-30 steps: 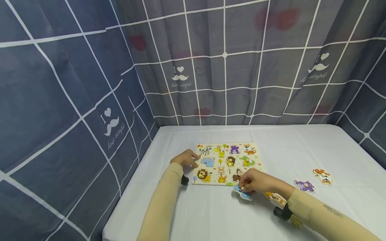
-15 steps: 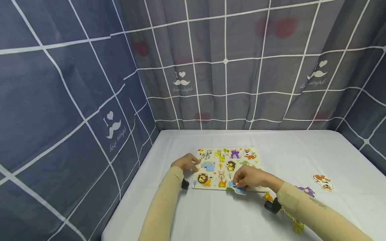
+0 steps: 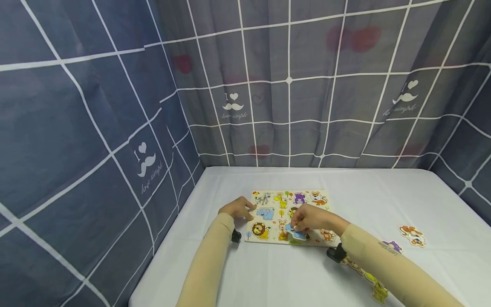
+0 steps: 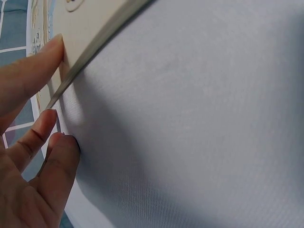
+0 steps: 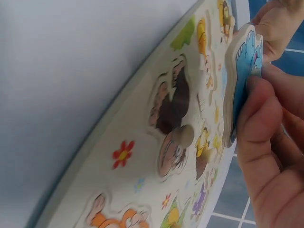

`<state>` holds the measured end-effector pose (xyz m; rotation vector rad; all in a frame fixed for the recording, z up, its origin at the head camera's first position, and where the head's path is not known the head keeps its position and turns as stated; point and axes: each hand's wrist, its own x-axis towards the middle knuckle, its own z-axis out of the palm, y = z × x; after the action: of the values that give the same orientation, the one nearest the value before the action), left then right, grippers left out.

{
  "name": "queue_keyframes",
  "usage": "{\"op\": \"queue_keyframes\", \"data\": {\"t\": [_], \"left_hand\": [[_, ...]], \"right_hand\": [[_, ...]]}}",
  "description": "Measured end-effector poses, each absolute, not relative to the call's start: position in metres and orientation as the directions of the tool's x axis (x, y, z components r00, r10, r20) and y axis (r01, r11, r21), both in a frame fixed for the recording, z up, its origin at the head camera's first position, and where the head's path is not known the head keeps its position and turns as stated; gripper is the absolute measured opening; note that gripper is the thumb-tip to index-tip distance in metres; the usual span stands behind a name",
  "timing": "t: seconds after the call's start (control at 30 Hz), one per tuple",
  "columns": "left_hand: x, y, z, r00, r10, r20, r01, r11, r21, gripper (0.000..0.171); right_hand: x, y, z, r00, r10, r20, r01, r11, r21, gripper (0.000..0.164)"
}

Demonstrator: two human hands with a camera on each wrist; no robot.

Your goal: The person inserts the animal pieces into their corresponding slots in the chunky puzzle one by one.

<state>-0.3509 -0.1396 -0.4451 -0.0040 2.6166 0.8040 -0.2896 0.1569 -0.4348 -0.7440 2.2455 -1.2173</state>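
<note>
One blue elephant piece [image 3: 296, 234] is being pinched by the right hand [image 3: 313, 216] above the puzzle board [image 5: 104, 180], seemingly for placing; alignment over the printed elephant [image 3: 265, 213], left of those fingers, is being called for. Beneath them, a knobbed monkey piece [image 5: 172, 114] is being held within the board, whose edge is being touched by the left hand [image 3: 235, 208], fingers loosely extended

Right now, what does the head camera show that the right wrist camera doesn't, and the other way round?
Only the head view shows the tan sleeves, the moustache print on the back curtain, and a loose orange-and-white piece and yellow-green piece on the table.

Only the right wrist view shows the monkey's face and its round knob; from the head they are hidden.

Both show the right hand pinching a blue elephant piece over the puzzle board, and the left hand.
</note>
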Motion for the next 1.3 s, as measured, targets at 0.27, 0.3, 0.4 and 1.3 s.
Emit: {"op": "queue_keyframes", "data": {"t": [0.27,0.3,0.4,1.3], "left_hand": [[-0.347,-0.138,-0.445,-0.924,0.119,-0.362,-0.1,0.841,0.532,0.053],[-0.346,-0.139,-0.445,-0.925,0.122,-0.359,-0.096,0.841,0.533,0.053],[-0.347,-0.139,-0.446,-0.925,0.124,-0.358,-0.094,0.84,0.534,0.053],[-0.347,-0.142,-0.448,-0.93,0.132,-0.343,-0.076,0.844,0.532,0.052]], "right_hand": [[-0.303,0.147,-0.435,-0.764,-0.629,-0.142,-0.256,0.498,-0.829,0.008],[-0.305,0.146,-0.435,-0.766,-0.627,-0.143,-0.254,0.499,-0.828,0.009],[-0.31,0.144,-0.435,-0.764,-0.629,-0.14,-0.262,0.501,-0.825,0.008],[-0.34,0.111,-0.439,-0.786,-0.593,-0.172,-0.201,0.509,-0.837,0.011]]}}
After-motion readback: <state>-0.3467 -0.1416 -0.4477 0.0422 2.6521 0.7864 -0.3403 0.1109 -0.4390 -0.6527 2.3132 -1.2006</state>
